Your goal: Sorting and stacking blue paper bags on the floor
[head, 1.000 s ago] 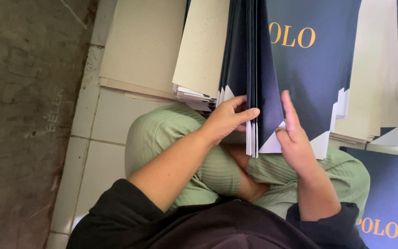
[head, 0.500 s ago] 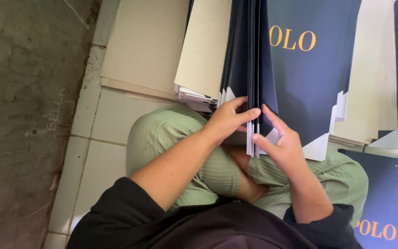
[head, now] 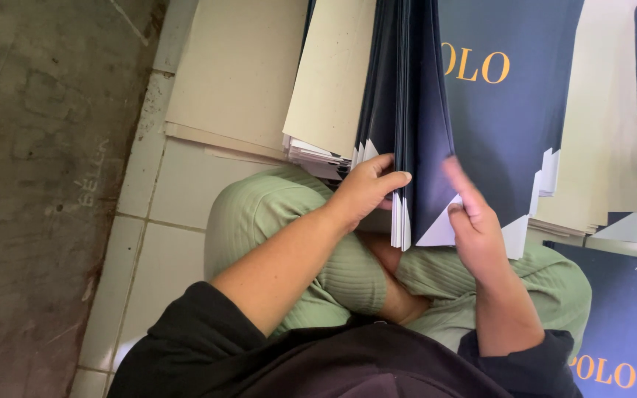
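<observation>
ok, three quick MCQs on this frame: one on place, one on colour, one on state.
1. Where is the upright bundle of dark sheets?
A. between the two hands
B. on the concrete at left
C. behind the person

2. What colour are the trousers?
A. red
B. light green
C. white

3. What is the left hand doing?
A. hanging free
B. flat on the tiles
C. gripping the bundle's lower edge

Answers:
1 A, the bundle stands between the left hand and the right hand.
2 B, both knees show ribbed light green cloth.
3 C, its fingers curl around the sheet edges.
</observation>
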